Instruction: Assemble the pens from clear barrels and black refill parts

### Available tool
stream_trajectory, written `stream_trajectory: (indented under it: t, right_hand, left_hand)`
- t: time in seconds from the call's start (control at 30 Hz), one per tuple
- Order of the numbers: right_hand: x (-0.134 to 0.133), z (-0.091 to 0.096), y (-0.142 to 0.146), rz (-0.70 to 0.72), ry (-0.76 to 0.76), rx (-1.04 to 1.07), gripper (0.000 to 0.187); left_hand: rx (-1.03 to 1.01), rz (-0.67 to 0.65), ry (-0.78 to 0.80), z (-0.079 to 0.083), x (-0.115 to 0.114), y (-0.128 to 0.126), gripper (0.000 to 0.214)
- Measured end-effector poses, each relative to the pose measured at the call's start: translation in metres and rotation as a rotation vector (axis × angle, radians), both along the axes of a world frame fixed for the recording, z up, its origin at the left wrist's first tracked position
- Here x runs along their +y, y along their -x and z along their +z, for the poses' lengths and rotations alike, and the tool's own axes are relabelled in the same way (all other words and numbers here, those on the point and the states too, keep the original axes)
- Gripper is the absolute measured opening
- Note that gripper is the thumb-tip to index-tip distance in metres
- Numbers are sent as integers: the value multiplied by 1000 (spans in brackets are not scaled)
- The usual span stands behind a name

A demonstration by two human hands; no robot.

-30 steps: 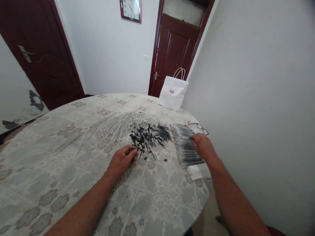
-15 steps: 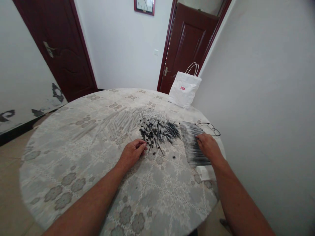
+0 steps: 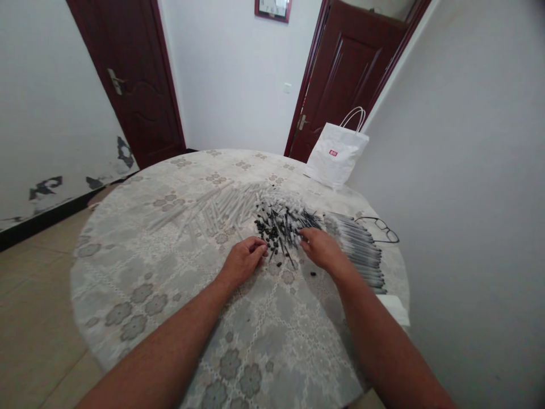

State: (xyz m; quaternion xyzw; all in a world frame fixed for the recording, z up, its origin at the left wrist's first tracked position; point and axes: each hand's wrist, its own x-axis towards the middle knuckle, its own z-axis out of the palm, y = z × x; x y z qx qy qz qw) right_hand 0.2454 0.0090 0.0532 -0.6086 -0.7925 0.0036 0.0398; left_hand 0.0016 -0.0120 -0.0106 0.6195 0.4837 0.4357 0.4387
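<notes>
My left hand rests on the table with its fingers closed in a pinch, beside a heap of small black caps. Anything inside that pinch is too small to make out. My right hand reaches to the near right edge of a pile of thin dark-tipped pen refills, thumb and index finger slightly apart. Behind the caps and to the left lie loose clear pen barrels. To the right, a row of pens lies side by side, partly covered by my right hand and forearm.
A patterned cloth covers the round table. Eyeglasses lie beyond the pen row, and a white paper bag stands at the back right. One black cap lies apart. Something white sits by my right forearm.
My right hand has moved left from the row of pens to the refill pile. My left hand stays beside the caps. The view has turned slightly left.
</notes>
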Motion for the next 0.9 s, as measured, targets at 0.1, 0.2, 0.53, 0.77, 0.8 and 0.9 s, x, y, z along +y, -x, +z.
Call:
stream_trajectory:
  t: [0.1, 0.2, 0.53, 0.77, 0.8, 0.9]
  right_hand:
    - [15, -15, 21, -44, -4, -69, 30]
    - [22, -31, 29, -54, -47, -72, 29]
    - [24, -51, 6, 86, -189, 392, 29]
    - [27, -45, -3, 52, -215, 623, 38]
    - [27, -45, -3, 51, -230, 623, 36]
    - [28, -46, -3, 50, -255, 585, 28]
  left_hand:
    - [-11, 14, 12, 3, -1, 0, 28]
    - [-26, 20, 35, 4, -2, 0, 30]
    - [-18, 33, 29, 2, -1, -2, 30]
    - [3, 32, 27, 7, -3, -1, 28]
    - [3, 32, 28, 7, -3, -2, 28]
    - [12, 33, 38, 7, -4, -2, 29]
